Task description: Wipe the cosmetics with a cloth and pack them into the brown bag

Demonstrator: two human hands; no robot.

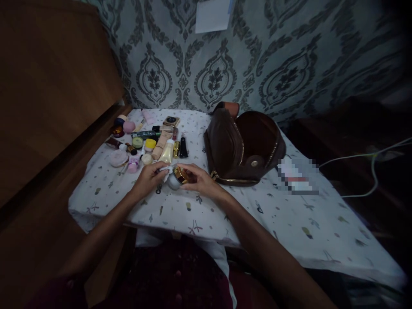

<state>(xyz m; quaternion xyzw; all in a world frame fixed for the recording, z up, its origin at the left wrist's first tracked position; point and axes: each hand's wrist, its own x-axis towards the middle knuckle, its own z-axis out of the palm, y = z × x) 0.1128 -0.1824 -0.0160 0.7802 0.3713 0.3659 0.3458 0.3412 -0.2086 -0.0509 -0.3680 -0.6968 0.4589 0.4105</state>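
I log remotely: hands (206, 183), two; gold-lidded jar (174, 183), one; brown zippered bag (223, 141), one; yellow-lidded jar (149, 144), one; wall-hung sheet (213, 17), one.

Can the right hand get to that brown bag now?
Probably yes: the brown bag is open close to the right hand, nothing visible between them, though that hand is holding a gold-lidded jar.
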